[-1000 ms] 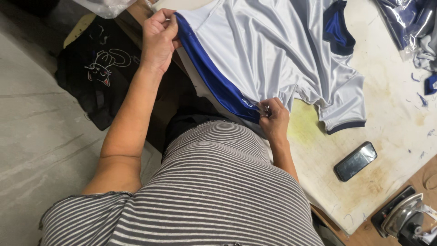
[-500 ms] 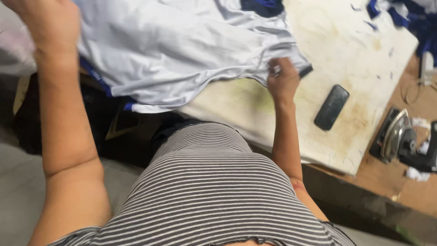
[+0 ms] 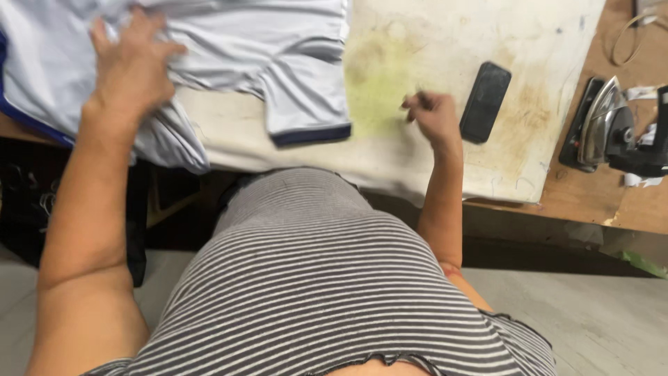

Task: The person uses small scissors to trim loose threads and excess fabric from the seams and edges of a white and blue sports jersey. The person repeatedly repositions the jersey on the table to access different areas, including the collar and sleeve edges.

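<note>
A light grey sports jersey with blue trim lies across the left part of the padded table. One sleeve with a dark blue cuff points toward me. My left hand presses down on the bunched jersey at the table's left edge, fingers spread over the fabric and gripping it. My right hand hovers over the stained table cover, right of the sleeve and clear of the cloth. Its fingers are curled closed, and a thin tip pokes out that I cannot identify.
A black phone lies just right of my right hand. A clothes iron rests on a wooden bench at the far right. Dark bags sit on the floor at the left.
The jersey has been pulled left across the table, baring the stained cover. My right hand has let go of the hem and now sits off the fabric, nearer the phone.
</note>
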{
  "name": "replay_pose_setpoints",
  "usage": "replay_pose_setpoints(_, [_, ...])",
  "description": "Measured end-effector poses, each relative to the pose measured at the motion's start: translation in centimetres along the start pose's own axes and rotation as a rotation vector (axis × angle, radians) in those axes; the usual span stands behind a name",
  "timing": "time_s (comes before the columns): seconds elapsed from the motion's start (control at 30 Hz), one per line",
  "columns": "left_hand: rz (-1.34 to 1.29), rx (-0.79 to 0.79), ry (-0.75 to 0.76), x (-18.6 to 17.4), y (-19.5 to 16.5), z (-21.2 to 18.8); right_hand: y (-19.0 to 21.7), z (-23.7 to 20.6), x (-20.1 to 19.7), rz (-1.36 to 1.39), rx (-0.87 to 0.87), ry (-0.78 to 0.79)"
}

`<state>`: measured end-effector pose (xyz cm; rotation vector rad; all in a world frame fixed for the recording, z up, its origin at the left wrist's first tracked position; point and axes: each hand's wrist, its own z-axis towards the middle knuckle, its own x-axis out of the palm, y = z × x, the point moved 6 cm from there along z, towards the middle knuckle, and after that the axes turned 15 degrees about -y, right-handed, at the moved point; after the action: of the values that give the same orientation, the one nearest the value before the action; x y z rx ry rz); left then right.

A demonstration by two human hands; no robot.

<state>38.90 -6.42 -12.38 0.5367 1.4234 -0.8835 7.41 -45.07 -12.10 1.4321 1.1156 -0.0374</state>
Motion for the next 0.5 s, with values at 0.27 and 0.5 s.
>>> replay_pose_setpoints(0.27, [-0.378,0.471,-0.018,3.7,-18.7,-2.4,2.2,-3.0,6.1,0.12,-0.336,0.284])
replay_pose_setpoints(0.5, [-0.95,-0.274,0.011,7.8,-15.1,-0.9,1.4,-4.3,9.8,0.292,-0.216,0.338])
